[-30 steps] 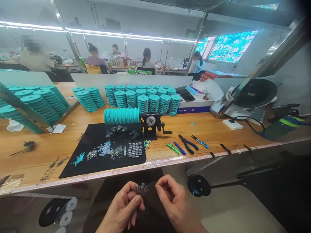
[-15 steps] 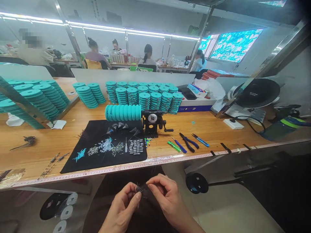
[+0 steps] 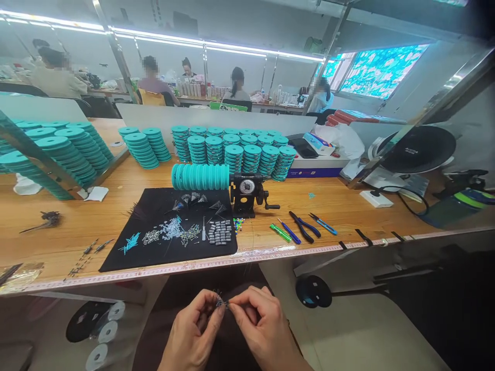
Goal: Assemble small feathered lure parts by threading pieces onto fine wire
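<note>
My left hand is low in the middle of the view, thumb and forefinger pinched on a small bundle of thin, dark, wiry pieces. From the right, my right hand meets it, its thumb and forefinger pinched close against the bundle's right side. What those right fingertips grip is too small to make out. Both hands are in front of the table edge, above a dark lap. Beyond them a black mat carries small fan-shaped bundles, grey cylinders, clear bits and turquoise sticks.
A black hand-cranked winder holds a row of turquoise spools. More spool stacks stand behind. Pliers, a blue screwdriver and a blue-handled cutter lie to the right. Several people sit at far benches.
My right hand has come left, so its fingertips now meet the bundle in my left hand. The view has shifted slightly, moving the table scene rightward.
</note>
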`<action>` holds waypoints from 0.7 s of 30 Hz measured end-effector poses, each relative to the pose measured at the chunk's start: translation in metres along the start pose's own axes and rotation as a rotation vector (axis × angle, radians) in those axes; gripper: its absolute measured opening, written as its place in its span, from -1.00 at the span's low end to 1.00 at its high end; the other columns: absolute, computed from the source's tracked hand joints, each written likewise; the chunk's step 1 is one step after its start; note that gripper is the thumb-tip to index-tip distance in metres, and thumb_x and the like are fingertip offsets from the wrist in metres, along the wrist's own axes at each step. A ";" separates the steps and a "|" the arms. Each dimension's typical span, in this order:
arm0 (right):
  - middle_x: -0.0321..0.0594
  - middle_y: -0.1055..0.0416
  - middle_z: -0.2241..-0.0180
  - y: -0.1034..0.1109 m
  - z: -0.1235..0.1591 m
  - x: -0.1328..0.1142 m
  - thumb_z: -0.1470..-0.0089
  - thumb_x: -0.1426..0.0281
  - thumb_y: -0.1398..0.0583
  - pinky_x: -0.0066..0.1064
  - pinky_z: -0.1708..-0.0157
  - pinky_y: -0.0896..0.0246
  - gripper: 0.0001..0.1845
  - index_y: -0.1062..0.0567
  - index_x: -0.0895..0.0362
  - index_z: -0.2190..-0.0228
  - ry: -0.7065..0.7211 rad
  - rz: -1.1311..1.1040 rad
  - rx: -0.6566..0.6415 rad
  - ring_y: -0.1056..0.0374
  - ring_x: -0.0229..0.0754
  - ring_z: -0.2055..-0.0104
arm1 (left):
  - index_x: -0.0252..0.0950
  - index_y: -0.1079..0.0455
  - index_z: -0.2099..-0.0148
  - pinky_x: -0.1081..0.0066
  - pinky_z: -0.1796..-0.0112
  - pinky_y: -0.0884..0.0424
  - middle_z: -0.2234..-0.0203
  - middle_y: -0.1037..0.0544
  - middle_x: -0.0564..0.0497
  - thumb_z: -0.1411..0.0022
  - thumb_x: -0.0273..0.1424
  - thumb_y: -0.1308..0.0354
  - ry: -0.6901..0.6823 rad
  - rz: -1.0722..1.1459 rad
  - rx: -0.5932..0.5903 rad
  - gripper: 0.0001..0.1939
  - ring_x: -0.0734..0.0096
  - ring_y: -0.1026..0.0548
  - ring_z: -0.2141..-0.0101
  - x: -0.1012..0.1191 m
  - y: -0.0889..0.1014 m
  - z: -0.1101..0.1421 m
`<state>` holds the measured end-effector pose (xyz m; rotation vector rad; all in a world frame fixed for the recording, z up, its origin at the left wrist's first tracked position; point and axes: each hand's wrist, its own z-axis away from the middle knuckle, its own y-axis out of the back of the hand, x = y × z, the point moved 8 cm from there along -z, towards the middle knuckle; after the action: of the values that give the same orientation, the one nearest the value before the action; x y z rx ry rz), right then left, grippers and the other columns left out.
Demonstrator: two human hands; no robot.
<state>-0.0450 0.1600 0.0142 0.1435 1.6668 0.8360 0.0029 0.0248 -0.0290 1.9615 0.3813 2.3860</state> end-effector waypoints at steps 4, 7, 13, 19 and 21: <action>-0.45 -0.13 0.64 -0.010 0.004 0.008 -0.11 0.43 -0.20 -0.33 0.20 -0.03 -0.86 -0.53 0.13 0.48 -0.072 -0.026 -0.052 -0.11 -0.31 0.56 | -0.25 -0.34 0.33 0.52 0.40 -0.29 0.51 -0.36 0.10 -0.27 -0.12 -0.07 -0.009 -0.029 0.042 -0.70 0.41 -0.33 0.47 -0.002 0.002 0.002; -0.43 -0.10 0.64 -0.013 0.005 0.010 -0.10 0.40 -0.22 -0.39 0.31 -0.03 -0.84 -0.53 0.13 0.49 -0.068 -0.098 -0.097 -0.11 -0.28 0.52 | -0.25 -0.31 0.34 0.51 0.39 -0.28 0.50 -0.32 0.10 -0.28 -0.10 -0.05 -0.006 -0.050 0.004 -0.68 0.41 -0.30 0.45 -0.002 0.003 0.002; -0.39 -0.17 0.56 -0.009 -0.002 0.025 -0.17 0.25 -0.21 -0.46 0.52 0.09 -0.78 -0.55 0.14 0.37 -0.110 -0.451 -0.063 0.00 -0.31 0.52 | -0.28 -0.28 0.39 0.46 0.37 -0.24 0.50 -0.27 0.09 -0.23 -0.04 -0.11 0.066 0.183 -0.092 -0.61 0.41 -0.21 0.43 0.000 0.002 0.001; -0.33 -0.31 0.47 -0.017 -0.004 0.022 -0.18 0.24 -0.21 -0.46 0.49 0.03 -0.76 -0.55 0.15 0.36 -0.082 -0.514 -0.096 -0.07 -0.31 0.48 | -0.29 -0.29 0.41 0.46 0.40 -0.18 0.52 -0.25 0.11 -0.12 -0.04 -0.24 0.157 0.388 -0.121 -0.58 0.45 -0.13 0.45 -0.010 -0.005 0.004; -0.33 -0.29 0.48 -0.018 -0.003 0.022 -0.18 0.22 -0.21 -0.46 0.48 0.04 -0.74 -0.55 0.16 0.37 -0.087 -0.504 -0.106 -0.06 -0.31 0.48 | -0.30 -0.29 0.42 0.46 0.40 -0.16 0.52 -0.23 0.11 -0.10 -0.03 -0.25 0.158 0.386 -0.120 -0.57 0.45 -0.12 0.45 -0.012 -0.005 0.004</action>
<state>-0.0478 0.1568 -0.0143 -0.3007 1.4806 0.5226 0.0084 0.0286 -0.0406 1.9471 -0.1534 2.7225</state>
